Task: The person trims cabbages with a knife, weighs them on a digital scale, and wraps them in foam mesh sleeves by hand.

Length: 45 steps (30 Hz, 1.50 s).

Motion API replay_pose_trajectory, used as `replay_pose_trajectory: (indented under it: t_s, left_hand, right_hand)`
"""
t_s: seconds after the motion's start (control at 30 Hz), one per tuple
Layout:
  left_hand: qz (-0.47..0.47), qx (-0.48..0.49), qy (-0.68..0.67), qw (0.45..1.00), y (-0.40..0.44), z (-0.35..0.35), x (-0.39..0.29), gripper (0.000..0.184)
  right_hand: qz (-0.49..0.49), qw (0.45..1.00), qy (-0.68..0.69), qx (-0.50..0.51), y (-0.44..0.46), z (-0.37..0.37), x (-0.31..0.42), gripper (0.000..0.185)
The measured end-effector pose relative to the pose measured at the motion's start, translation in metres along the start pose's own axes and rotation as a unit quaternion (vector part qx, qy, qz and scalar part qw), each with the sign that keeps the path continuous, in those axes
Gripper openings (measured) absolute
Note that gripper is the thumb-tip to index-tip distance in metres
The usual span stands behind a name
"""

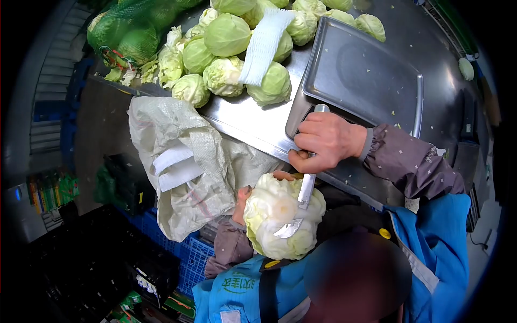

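Nearest the camera is the person's blue vest (441, 231), smooth cloth, and just beyond it a pale, stripped cabbage (261, 220) is held up off the table. The left hand (242, 204) is curled against its left and far sides, apparently to steady it; part of that grip is hidden behind the leaves. The right hand (329, 141) is clamped around the handle of a knife (306, 191), its shiny metal blade laid against the waxy, layered head, probably angled for control near the stem. To the left sags a woven white sack (207, 142), creased and crinkly. Farther off, a steel table (242, 119) bears a flat-topped, round-cornered metal box (358, 70) at right, round green cabbages (227, 35) draped with ribbed white netting (267, 40), and a green mesh bag (140, 46) at far left.
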<state>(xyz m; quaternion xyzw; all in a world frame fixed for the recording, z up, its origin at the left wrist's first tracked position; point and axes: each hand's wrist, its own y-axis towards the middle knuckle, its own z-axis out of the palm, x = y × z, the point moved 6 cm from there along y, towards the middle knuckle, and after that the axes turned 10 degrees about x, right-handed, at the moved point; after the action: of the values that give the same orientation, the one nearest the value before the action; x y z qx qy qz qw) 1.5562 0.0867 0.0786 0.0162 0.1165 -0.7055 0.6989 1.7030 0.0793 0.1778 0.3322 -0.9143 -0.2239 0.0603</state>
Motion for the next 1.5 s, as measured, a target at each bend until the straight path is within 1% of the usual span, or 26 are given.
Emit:
replay_pose_trajectory:
  t_s: [0.03, 0.17, 0.23, 0.27, 0.33, 0.37, 0.43, 0.47, 0.6, 0.7, 0.9, 0.97, 1.0, 1.03, 1.07, 1.1, 1.13, 1.17, 1.2, 1.23, 1.27, 1.3, 1.37, 1.4, 1.47, 1.5]
  left_hand:
    - [0.058, 0.01, -0.033, 0.998, 0.0, -0.003, -0.001, 0.086]
    - [0.062, 0.006, -0.056, 0.996, -0.002, -0.006, -0.005, 0.085]
    - [-0.014, 0.032, -0.034, 0.999, -0.003, -0.007, -0.007, 0.082]
    - [-0.01, 0.033, -0.035, 0.999, -0.006, -0.004, -0.007, 0.082]
    - [-0.006, -0.024, -0.162, 0.987, -0.009, 0.008, -0.008, 0.08]
    - [-0.005, -0.024, -0.162, 0.986, -0.009, 0.005, -0.007, 0.08]
    - [-0.011, -0.014, -0.031, 0.999, -0.007, -0.007, -0.006, 0.079]
    - [-0.007, -0.013, -0.023, 1.0, -0.006, -0.011, -0.005, 0.079]
    - [0.011, -0.002, -0.062, 0.998, -0.004, -0.016, -0.002, 0.079]
    - [0.027, -0.001, -0.094, 0.995, -0.005, -0.02, 0.0, 0.08]
    - [0.06, 0.017, -0.18, 0.982, -0.007, -0.033, 0.002, 0.08]
    - [0.068, 0.075, -0.276, 0.956, -0.008, -0.036, 0.009, 0.081]
    - [0.058, 0.169, -0.43, 0.885, -0.008, -0.031, 0.011, 0.081]
    - [0.038, 0.216, -0.515, 0.829, -0.006, -0.019, 0.007, 0.081]
    - [0.036, 0.217, -0.513, 0.83, -0.002, -0.011, -0.003, 0.081]
    - [0.01, 0.197, -0.225, 0.954, 0.007, 0.012, -0.016, 0.082]
    - [-0.016, 0.156, 0.084, 0.984, 0.011, 0.021, -0.023, 0.083]
    - [-0.002, 0.16, 0.087, 0.983, 0.017, 0.017, -0.021, 0.083]
    - [0.024, 0.101, 0.033, 0.994, 0.018, 0.002, -0.01, 0.083]
    - [0.034, 0.035, -0.022, 0.999, 0.01, -0.01, 0.004, 0.083]
    - [0.052, -0.019, -0.064, 0.996, 0.009, -0.022, 0.004, 0.084]
    - [0.045, -0.074, -0.09, 0.992, 0.007, -0.024, 0.003, 0.083]
    - [0.065, -0.081, -0.109, 0.989, -0.002, -0.034, 0.007, 0.081]
    - [0.083, -0.085, -0.124, 0.985, -0.006, -0.043, 0.007, 0.08]
    - [0.114, -0.09, -0.148, 0.978, -0.011, -0.059, 0.001, 0.076]
    - [0.13, -0.091, -0.159, 0.974, -0.009, -0.055, -0.006, 0.075]
  right_hand:
    - [0.0, 1.0, 0.0, -0.001, 0.0, 0.001, 0.0, 0.014]
    - [-0.003, 1.0, 0.0, 0.011, 0.002, 0.004, -0.004, 0.014]
    - [-0.007, 1.0, 0.003, 0.018, 0.003, 0.005, -0.004, 0.014]
    - [-0.006, 1.0, 0.005, 0.022, 0.004, 0.005, -0.005, 0.014]
    - [-0.008, 1.0, 0.006, 0.019, 0.005, 0.006, -0.006, 0.014]
    - [-0.007, 1.0, 0.007, 0.015, 0.005, 0.006, -0.007, 0.014]
    - [-0.011, 1.0, 0.007, 0.015, 0.005, 0.007, -0.007, 0.013]
    - [-0.015, 1.0, 0.008, 0.014, 0.005, 0.008, -0.008, 0.013]
    - [-0.022, 0.999, 0.005, 0.022, 0.006, 0.01, -0.008, 0.013]
    - [-0.023, 0.999, 0.034, 0.028, 0.008, 0.013, -0.009, 0.014]
    - [-0.005, 0.999, 0.05, 0.01, 0.018, 0.009, 0.003, 0.014]
    - [-0.006, 1.0, 0.023, 0.015, 0.016, 0.009, 0.0, 0.014]
    - [-0.006, 1.0, 0.024, 0.016, 0.014, 0.011, -0.004, 0.014]
    - [0.025, 0.996, 0.007, 0.081, 0.011, 0.021, -0.014, 0.014]
    - [0.056, 0.988, -0.011, 0.144, 0.006, 0.03, -0.031, 0.014]
    - [0.127, 0.986, -0.039, 0.099, -0.013, 0.02, -0.069, 0.014]
    - [0.196, 0.977, -0.064, 0.053, -0.028, 0.009, -0.1, 0.015]
    - [0.173, 0.978, -0.106, 0.046, -0.014, -0.011, -0.094, 0.017]
    - [0.156, 0.977, -0.138, 0.038, -0.002, -0.029, -0.08, 0.019]
    - [0.161, 0.981, -0.11, 0.025, 0.002, -0.029, -0.075, 0.023]
    - [0.16, 0.98, -0.117, 0.017, 0.001, -0.026, -0.074, 0.023]
    - [0.162, 0.982, -0.094, 0.012, -0.003, -0.019, -0.07, 0.021]
    - [0.157, 0.987, -0.037, 0.025, -0.008, -0.009, -0.051, 0.015]
    - [0.161, 0.985, -0.01, 0.057, -0.008, -0.004, -0.044, 0.013]
    - [0.212, 0.97, 0.035, 0.109, -0.009, 0.011, -0.036, 0.013]
    - [0.213, 0.971, 0.032, 0.108, -0.008, 0.014, -0.03, 0.013]
